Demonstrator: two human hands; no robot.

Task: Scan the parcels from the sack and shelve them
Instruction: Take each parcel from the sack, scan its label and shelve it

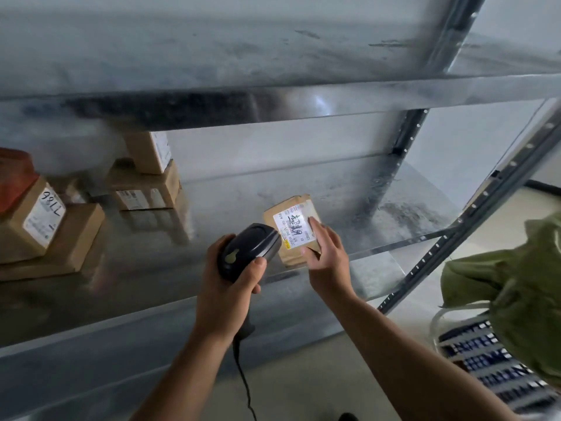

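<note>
The parcel [293, 229] lies flat on the shelf [379, 214], near the front edge and right of the middle, with its white label facing up. It looks like a small, brown, paper-wrapped packet with creased, rounded edges, so it is probably light and slightly soft rather than a stiff box. The paper should give decent grip, while the glossy label is likely slicker. The long sides seem the best place to take hold, since that leaves the barcode uncovered.

The right hand [326, 256] is spread, its straight fingers resting on the label's right side and its thumb at the near corner of the parcel. The left hand [224, 287] grips the scanner [249, 250], whose head sits just beside the label's left edge. Its cable [243, 372] hangs down towards the person.

Stacked boxes [142, 189] stand well apart at the shelf's left end, and bare shelf lies behind and to the right of the parcel. The shelf above [273, 104] hangs low over it, and a post [391, 168] stands at the back right. The green sack [516, 275] sits off the shelf's right end.
</note>
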